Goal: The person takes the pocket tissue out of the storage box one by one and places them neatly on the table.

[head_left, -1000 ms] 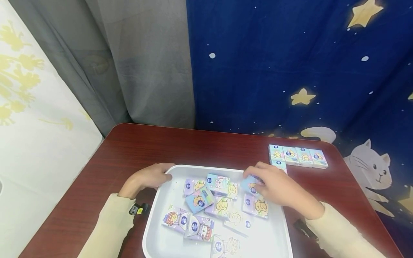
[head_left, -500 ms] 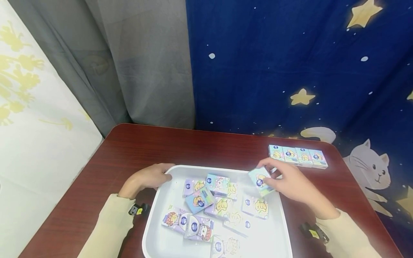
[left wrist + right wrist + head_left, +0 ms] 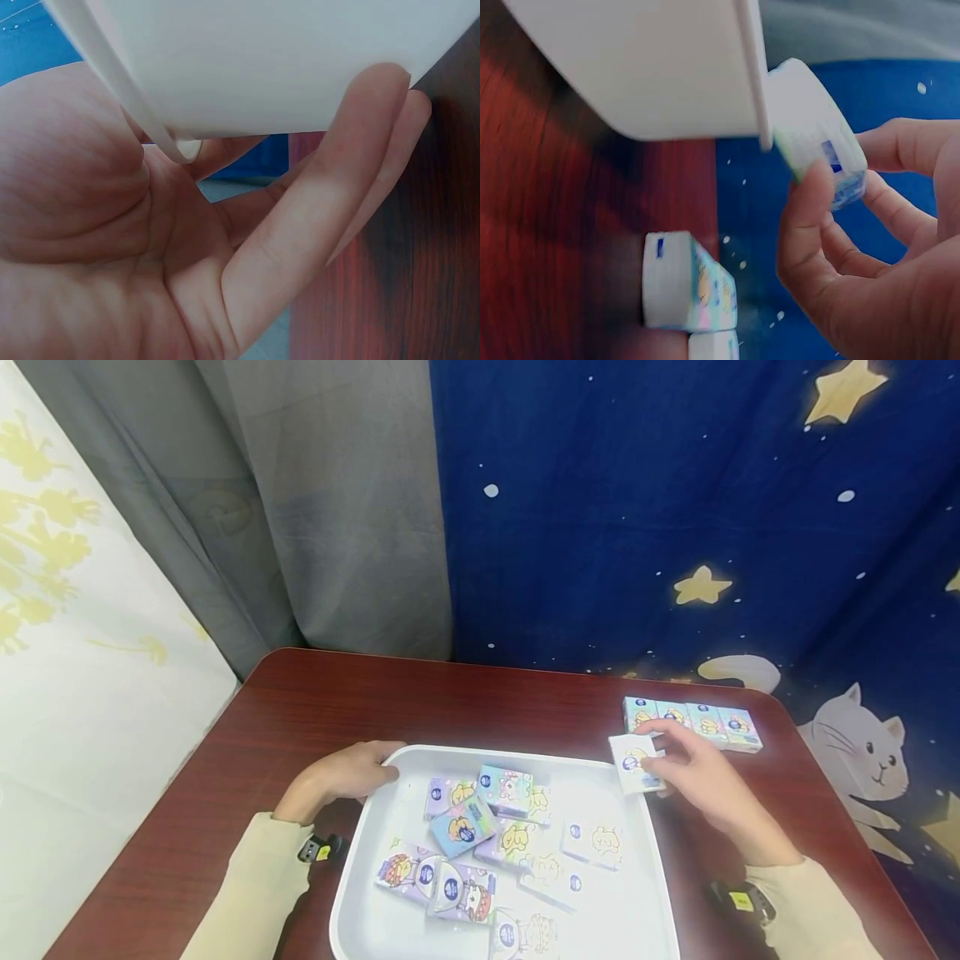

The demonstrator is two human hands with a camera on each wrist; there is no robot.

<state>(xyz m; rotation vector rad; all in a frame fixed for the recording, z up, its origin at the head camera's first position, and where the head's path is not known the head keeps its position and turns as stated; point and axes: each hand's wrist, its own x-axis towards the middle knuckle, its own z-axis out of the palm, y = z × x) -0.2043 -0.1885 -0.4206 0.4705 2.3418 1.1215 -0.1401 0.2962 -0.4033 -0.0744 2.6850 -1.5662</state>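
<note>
A: Begin with the right hand (image 3: 705, 781). Holding what?

B: Pinching a small packet (image 3: 630, 768) between thumb and fingers, raised at the far right corner of the white tray (image 3: 622, 902). Seen tilted in the right wrist view, just beside the rim; cannot tell whether touching.

A: And the left hand (image 3: 348, 779)?

B: Gripping the far left corner of the tray. In the left wrist view, pressing fingers (image 3: 322, 187) to the outer wall.

A: Now the contents of the tray.

B: Strewn with printed packets, several purple. Near the middle, a blue packet (image 3: 463, 828) askew over neighbours. Toward the near left, two purple packets (image 3: 408, 867), overlapping. Toward the near right, prints washed out by glare.

A: Outside the tray?

B: Lined up at the far right of the dark red surface (image 3: 525, 702): a row of four packets (image 3: 707, 720), side by side, partly hidden by the right hand.

A: Background?

B: Hung behind the surface: a grey curtain (image 3: 352, 527) and a blue curtain (image 3: 600, 527), printed with stars (image 3: 701, 587) and a cat (image 3: 862, 760).
</note>
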